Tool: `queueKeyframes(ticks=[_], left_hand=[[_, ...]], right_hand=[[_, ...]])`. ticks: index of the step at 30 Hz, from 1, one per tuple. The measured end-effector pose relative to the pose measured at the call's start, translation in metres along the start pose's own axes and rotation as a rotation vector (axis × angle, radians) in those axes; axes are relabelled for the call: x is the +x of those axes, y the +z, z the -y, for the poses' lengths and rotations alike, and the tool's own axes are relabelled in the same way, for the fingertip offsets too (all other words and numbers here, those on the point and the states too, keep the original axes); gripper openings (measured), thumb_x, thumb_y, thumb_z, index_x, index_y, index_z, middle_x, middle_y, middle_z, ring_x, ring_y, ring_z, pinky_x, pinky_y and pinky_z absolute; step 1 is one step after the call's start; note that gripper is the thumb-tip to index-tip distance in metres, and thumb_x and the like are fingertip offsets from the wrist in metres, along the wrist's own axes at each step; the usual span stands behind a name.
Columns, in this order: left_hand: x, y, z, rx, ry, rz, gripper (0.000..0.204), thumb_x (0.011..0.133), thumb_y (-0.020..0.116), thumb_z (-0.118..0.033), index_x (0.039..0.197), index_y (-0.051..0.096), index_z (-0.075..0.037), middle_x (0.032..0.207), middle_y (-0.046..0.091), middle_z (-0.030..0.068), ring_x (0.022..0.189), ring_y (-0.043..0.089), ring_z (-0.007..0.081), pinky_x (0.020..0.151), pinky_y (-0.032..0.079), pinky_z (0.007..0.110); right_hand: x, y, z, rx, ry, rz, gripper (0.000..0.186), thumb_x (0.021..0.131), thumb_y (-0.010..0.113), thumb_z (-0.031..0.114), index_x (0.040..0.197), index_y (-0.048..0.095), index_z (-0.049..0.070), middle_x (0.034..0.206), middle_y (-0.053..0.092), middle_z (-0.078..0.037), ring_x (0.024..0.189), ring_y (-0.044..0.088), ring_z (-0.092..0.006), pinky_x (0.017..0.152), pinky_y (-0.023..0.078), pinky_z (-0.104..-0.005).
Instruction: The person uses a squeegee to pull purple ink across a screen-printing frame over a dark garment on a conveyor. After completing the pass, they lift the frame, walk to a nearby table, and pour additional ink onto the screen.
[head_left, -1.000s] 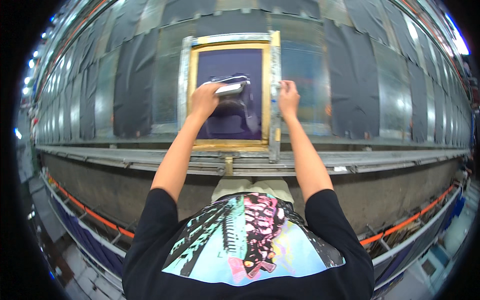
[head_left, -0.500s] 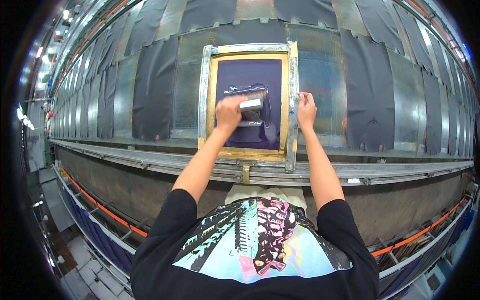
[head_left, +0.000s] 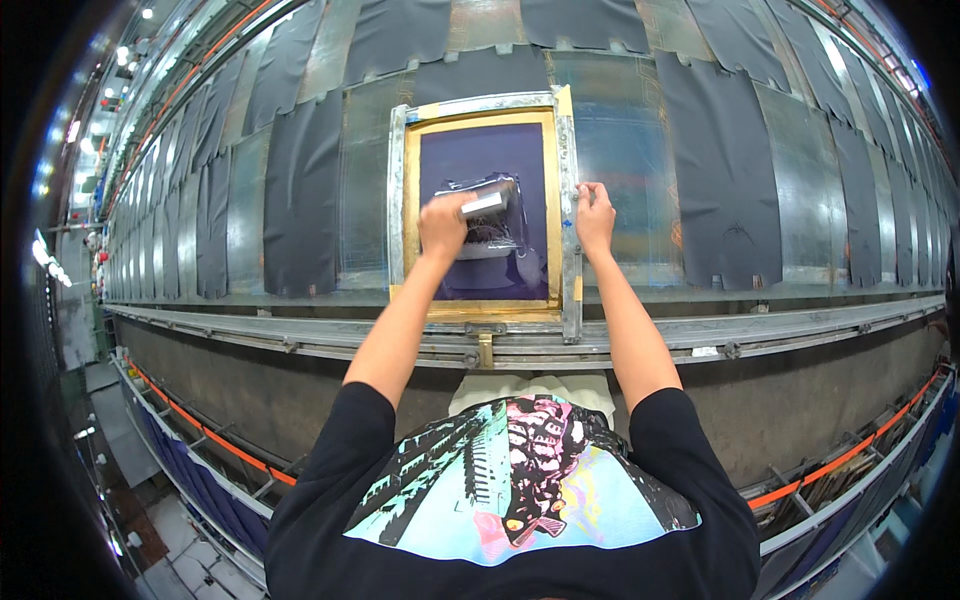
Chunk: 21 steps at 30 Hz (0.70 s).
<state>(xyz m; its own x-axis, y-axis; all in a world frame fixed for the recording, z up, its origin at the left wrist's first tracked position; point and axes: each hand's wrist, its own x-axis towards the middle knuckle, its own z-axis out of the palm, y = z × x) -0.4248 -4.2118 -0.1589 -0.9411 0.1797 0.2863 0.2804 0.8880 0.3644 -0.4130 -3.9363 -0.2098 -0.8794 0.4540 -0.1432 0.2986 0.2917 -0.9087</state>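
Note:
A metal-framed printing screen [head_left: 400,200] with a yellow inner border and dark purple mesh lies flat on a long printing table. My left hand [head_left: 443,225] grips a squeegee [head_left: 485,203] pressed on the mesh near the screen's middle, over a pale printed pattern. My right hand [head_left: 594,218] holds the screen's right frame rail, fingers curled on it.
Dark fabric pieces [head_left: 300,190] lie in rows on the shiny table to the left, right and beyond the screen. A metal rail [head_left: 760,335] runs along the table's near edge. An orange line [head_left: 220,440] runs below the table. A walkway floor [head_left: 190,560] shows at lower left.
The view has shifted, so the screen sits further right and nearer. My left hand keeps the squeegee on the mesh; my right hand stays on the right frame rail.

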Motion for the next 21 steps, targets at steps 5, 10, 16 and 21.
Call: queueKeyframes(ticks=[5, 10, 16, 21], left_hand=[[-0.008, 0.010, -0.016, 0.127, 0.009, 0.122, 0.032, 0.081, 0.064, 0.001, 0.100, 0.078, -0.020, 0.094, 0.074, 0.0026, 0.091, 0.069, 0.0303, 0.079, 0.053, 0.045], [-0.092, -0.009, -0.038, 0.090, 0.089, 0.138, 0.027, 0.085, 0.064, -0.001, 0.100, 0.074, -0.020, 0.104, 0.075, -0.0029, 0.100, 0.069, 0.0231, 0.080, 0.051, 0.041], [-0.140, -0.059, -0.017, -0.116, 0.114, 0.174, 0.039, 0.077, 0.071, 0.003, 0.115, 0.072, -0.009, 0.121, 0.073, 0.0067, 0.116, 0.067, 0.0280, 0.099, 0.053, 0.043], [-0.146, -0.113, 0.037, -0.151, 0.049, 0.138, 0.051, 0.069, 0.074, 0.003, 0.119, 0.072, -0.010, 0.126, 0.072, 0.0058, 0.118, 0.065, 0.0294, 0.101, 0.053, 0.043]], right_hand=[[0.006, -0.004, -0.008, -0.056, 0.005, -0.012, 0.023, 0.103, 0.059, 0.027, 0.107, 0.070, 0.007, 0.090, 0.075, -0.019, 0.085, 0.073, -0.0398, 0.078, 0.053, -0.0484], [0.026, -0.004, -0.019, -0.070, -0.024, -0.025, 0.024, 0.103, 0.059, 0.028, 0.108, 0.071, 0.008, 0.095, 0.076, -0.019, 0.091, 0.073, -0.0393, 0.084, 0.054, -0.0465], [0.020, 0.005, 0.019, -0.067, -0.229, -0.078, 0.025, 0.102, 0.061, 0.027, 0.108, 0.074, 0.006, 0.104, 0.076, -0.017, 0.098, 0.072, -0.0333, 0.088, 0.053, -0.0425], [-0.039, 0.062, 0.097, -0.073, -0.111, -0.006, 0.026, 0.104, 0.059, 0.029, 0.109, 0.073, 0.007, 0.100, 0.076, -0.015, 0.094, 0.072, -0.0310, 0.084, 0.053, -0.0421]])
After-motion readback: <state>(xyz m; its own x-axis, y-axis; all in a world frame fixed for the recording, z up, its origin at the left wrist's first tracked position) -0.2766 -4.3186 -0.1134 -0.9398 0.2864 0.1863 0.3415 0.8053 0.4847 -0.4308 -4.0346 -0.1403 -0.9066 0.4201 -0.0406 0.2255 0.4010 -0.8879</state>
